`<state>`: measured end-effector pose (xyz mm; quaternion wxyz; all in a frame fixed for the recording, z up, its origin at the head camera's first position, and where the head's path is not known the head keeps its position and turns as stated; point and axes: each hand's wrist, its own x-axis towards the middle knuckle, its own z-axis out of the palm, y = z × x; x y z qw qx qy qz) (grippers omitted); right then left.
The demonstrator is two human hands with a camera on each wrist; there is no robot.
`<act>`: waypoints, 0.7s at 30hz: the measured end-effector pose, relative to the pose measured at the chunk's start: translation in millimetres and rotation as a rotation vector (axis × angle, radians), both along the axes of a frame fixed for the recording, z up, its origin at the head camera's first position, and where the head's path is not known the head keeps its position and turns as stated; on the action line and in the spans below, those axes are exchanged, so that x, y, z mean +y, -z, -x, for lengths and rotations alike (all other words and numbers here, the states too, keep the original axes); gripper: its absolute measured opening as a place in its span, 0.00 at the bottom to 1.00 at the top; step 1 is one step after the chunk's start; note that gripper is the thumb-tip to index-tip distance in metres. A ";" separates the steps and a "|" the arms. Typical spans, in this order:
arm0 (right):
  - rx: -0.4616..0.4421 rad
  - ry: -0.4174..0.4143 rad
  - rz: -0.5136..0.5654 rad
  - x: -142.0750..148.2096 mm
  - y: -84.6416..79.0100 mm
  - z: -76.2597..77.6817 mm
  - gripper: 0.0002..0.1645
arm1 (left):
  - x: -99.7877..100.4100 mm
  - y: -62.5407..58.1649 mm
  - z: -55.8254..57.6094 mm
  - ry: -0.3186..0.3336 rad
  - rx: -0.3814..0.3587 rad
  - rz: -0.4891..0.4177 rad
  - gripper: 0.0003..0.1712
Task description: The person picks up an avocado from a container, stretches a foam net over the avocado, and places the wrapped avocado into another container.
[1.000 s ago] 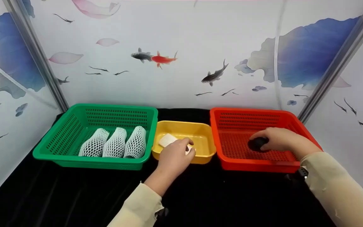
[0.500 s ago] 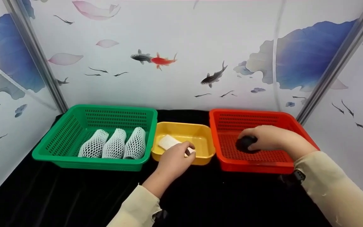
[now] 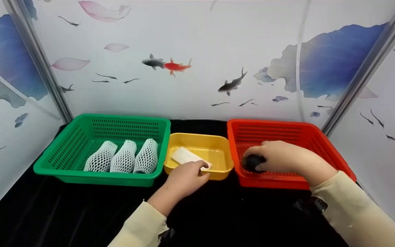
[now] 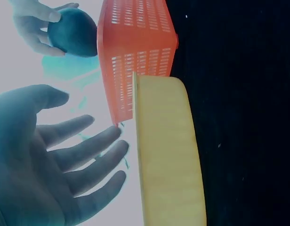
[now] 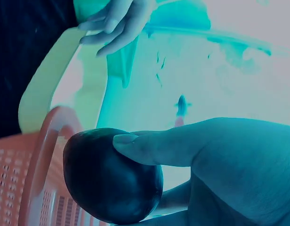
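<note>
My right hand (image 3: pixel 283 156) grips a dark, smooth, rounded fruit (image 3: pixel 252 163) above the left part of the red basket (image 3: pixel 286 183). In the right wrist view the thumb lies along the top of the dark fruit (image 5: pixel 112 179), and other fingers are partly hidden behind it. My left hand (image 3: pixel 185 179) is held over the front rim of the yellow basin (image 3: pixel 221 154). Its fingers look loosely spread in the left wrist view, with nothing in the hand (image 4: pixel 55 155). Inside the basin lies a flat white foam net (image 3: pixel 184 156), close beyond the left fingertips.
On the left stands a green basket (image 3: pixel 94 179) with three white foam nets (image 3: pixel 123 157) side by side, bulging around dark contents. Black cloth (image 3: pixel 81 212) covers the table. Printed panels (image 3: pixel 197 99) with metal posts (image 3: pixel 351 82) enclose the back and sides.
My right hand has moved left inside the red basket, carrying the dark fruit toward the yellow basin. The left hand has drawn back slightly toward me, showing more of the flat net.
</note>
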<state>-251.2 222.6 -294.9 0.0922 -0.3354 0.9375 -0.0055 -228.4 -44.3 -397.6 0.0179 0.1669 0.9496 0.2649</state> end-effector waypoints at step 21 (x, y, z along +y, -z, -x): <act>-0.072 -0.093 0.098 -38.7 19.8 -12.3 0.31 | -9.5 -2.5 -9.7 0.105 -0.048 0.071 0.28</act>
